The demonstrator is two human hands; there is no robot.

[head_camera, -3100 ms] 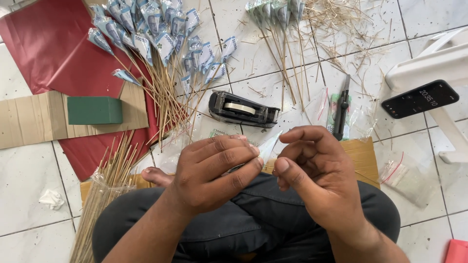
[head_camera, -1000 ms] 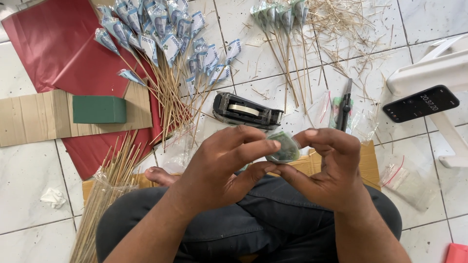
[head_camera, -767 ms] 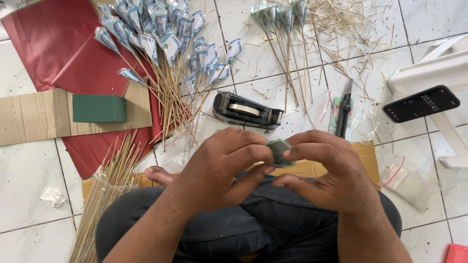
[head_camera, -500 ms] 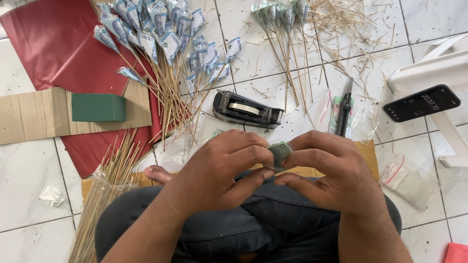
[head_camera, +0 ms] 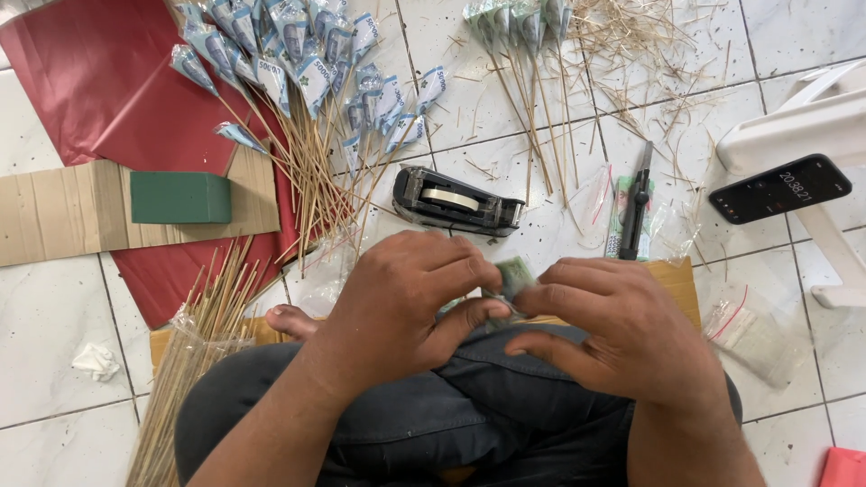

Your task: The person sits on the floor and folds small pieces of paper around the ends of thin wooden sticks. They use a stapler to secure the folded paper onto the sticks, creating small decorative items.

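Banknote (head_camera: 514, 273), folded small and greenish, sits pinched between our left hand (head_camera: 410, 302) and right hand (head_camera: 622, 329), fingers closed on it over our lap. Beyond our hands lie many finished cones on sticks (head_camera: 298, 81) (a large pile); bare sticks (head_camera: 203, 343) wait beside our left.

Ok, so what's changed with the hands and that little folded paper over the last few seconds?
Both hands have closed in: the left hand and right hand now pinch the greenish folded paper tightly between them, where earlier it stood out pale and more exposed. The tape dispenser, the green block and the sticks lie unmoved.
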